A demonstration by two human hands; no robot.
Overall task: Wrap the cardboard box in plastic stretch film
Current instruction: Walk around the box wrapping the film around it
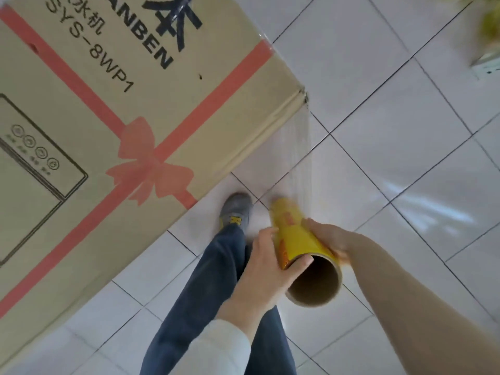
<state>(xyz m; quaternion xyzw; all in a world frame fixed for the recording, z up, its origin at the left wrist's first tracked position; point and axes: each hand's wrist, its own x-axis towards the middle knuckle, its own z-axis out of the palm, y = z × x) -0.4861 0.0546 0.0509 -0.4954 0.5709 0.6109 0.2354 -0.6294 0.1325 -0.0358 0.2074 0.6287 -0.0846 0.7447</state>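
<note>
A big tan cardboard box (89, 109) with a printed pink ribbon and bow fills the left and top. A yellow roll of stretch film (297, 236) on a cardboard tube is held below the box's right corner. My left hand (266, 262) grips the roll from the left, thumb on the tube's rim. My right hand (328, 236) holds it from the right. A clear sheet of film (296, 155) stretches from the roll up to the box's corner and right side.
White floor tiles (405, 131) with dark grout spread to the right. My leg in blue jeans and a grey shoe (234, 209) stand close to the box's edge. Something blurred, yellow-green and white (489, 41), sits at the top right.
</note>
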